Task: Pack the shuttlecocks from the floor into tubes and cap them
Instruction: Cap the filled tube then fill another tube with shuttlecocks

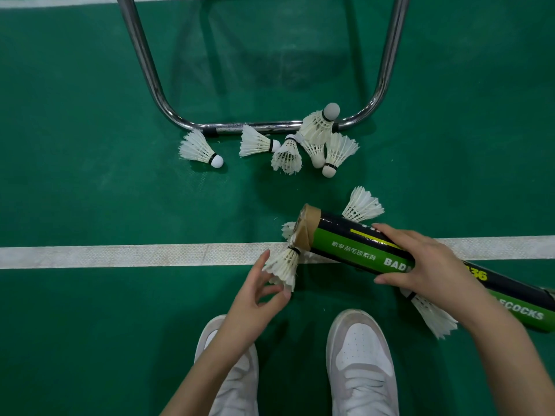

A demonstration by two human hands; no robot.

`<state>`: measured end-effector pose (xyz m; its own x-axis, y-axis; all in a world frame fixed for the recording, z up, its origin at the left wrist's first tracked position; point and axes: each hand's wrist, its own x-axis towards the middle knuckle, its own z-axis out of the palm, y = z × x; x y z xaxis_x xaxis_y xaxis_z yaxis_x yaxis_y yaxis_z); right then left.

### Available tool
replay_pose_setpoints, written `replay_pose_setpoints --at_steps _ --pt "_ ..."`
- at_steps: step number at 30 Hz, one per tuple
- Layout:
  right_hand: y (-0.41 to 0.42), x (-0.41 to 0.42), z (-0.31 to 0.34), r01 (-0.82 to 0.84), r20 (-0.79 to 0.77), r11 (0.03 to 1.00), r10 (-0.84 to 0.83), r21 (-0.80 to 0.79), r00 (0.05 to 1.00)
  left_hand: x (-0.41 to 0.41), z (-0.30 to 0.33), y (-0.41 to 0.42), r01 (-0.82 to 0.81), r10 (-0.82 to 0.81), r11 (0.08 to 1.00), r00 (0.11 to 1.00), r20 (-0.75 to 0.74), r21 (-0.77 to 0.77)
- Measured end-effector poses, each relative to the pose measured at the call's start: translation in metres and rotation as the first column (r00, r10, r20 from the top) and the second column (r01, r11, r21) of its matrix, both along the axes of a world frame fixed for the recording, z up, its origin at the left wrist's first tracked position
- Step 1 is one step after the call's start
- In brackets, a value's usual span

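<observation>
The right hand grips a green and black tube, its fingers and thumb curled round the middle so the tube lies tilted above the green floor, its open brown cardboard mouth pointing up and to the left. The left hand holds a shuttlecock by its feathers with loosely bent fingers, the cork end right at the tube's mouth. Another shuttlecock lies just behind the tube, and one more shows beneath the right wrist. Farther off, a cluster of shuttlecocks rests against a curved chrome bar, with a single one apart to the left. A white line crosses the floor under the hands, and two white shoes stand below.
</observation>
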<state>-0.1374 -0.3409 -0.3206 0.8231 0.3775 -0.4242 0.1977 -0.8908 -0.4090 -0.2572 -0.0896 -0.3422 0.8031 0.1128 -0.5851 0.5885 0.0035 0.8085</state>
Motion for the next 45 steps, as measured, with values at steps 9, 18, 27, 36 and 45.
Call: replay_pose_setpoints --at_steps 9,18,27,36,45 --pt "0.001 0.001 0.002 -0.007 -0.007 1.0 0.007 -0.015 1.0 0.011 0.002 0.0 -0.107 0.107 0.994 0.994 0.029 -0.007" --pt "0.006 -0.002 0.001 -0.041 0.0 0.999 0.041 -0.022 0.999 0.025 0.042 0.032 -0.238 0.226 0.971 0.944 0.242 0.023" --pt "0.023 -0.005 0.003 -0.134 0.018 0.991 0.134 -0.009 0.991 0.029 0.041 0.033 -0.105 0.083 0.991 0.967 0.242 0.08" --pt "0.034 -0.008 0.001 -0.173 0.023 0.985 0.173 -0.005 0.985 0.03 0.039 0.022 -0.069 0.064 0.998 0.963 0.262 0.011" --pt "0.035 -0.007 0.004 -0.18 0.036 0.984 0.18 0.006 0.983 0.029 0.047 0.019 -0.025 0.005 0.997 0.965 0.262 0.072"
